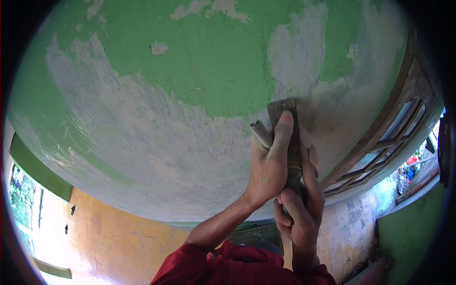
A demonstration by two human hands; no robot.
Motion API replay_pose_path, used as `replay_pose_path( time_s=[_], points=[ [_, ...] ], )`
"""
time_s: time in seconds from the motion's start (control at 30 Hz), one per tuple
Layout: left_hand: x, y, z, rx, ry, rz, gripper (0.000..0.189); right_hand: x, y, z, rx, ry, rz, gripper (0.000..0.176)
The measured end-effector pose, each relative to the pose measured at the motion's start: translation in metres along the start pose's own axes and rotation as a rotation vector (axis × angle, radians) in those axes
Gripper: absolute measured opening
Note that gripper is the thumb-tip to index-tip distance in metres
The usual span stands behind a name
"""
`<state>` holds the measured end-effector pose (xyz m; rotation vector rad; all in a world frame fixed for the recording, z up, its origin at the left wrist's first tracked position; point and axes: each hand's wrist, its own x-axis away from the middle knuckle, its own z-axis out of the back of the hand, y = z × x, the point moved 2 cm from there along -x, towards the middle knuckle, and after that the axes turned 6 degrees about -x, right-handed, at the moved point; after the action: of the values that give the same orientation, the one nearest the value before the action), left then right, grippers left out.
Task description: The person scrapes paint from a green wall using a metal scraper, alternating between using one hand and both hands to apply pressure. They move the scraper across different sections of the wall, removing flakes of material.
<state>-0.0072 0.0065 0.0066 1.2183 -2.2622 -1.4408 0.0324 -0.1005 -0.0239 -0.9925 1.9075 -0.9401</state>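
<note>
A scraper with a flat dark blade lies against the wall, whose green paint is partly gone, baring greyish-white patches. My right hand is wrapped round the scraper's handle, low in the view. Higher up, my left hand presses on the blade with its thumb stretched along it. A small grey stick-like piece pokes out between the thumb and fingers of my left hand. Bits of paint and dust cling to that wrist. The blade's upper edge is by the border of green paint and bare surface.
On the right is a brown wooden frame with panes. Yellowish tiles cover the floor below. A bright opening is at the far left, and a green wall stands at the lower right.
</note>
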Motion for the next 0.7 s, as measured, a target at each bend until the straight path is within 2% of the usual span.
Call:
replay_pose_path(
  time_s=[0.13,0.2,0.23,0.3,0.43,0.7],
  points=[
    [-0.008,0.011,-0.004,-0.129,0.101,-0.096,0.046,-0.009,-0.011,-0.008,0.037,0.049,0.036,0.074],
    [-0.010,0.026,-0.013,-0.033,0.013,-0.074,0.045,-0.015,-0.023,-0.014,0.030,-0.008,0.019,0.074],
    [-0.007,0.021,-0.011,-0.033,0.017,-0.080,0.045,-0.010,-0.020,-0.014,0.029,-0.015,0.018,0.074],
    [-0.001,0.002,-0.003,-0.083,0.059,-0.049,0.046,0.003,-0.011,-0.012,0.005,0.116,-0.003,0.074],
    [-0.007,0.010,-0.010,-0.065,0.062,-0.071,0.049,-0.002,-0.018,-0.008,0.019,0.070,-0.085,0.074],
    [-0.012,0.012,-0.005,-0.149,0.011,-0.100,0.050,-0.005,-0.023,-0.011,0.045,0.077,-0.069,0.074]
  ],
)
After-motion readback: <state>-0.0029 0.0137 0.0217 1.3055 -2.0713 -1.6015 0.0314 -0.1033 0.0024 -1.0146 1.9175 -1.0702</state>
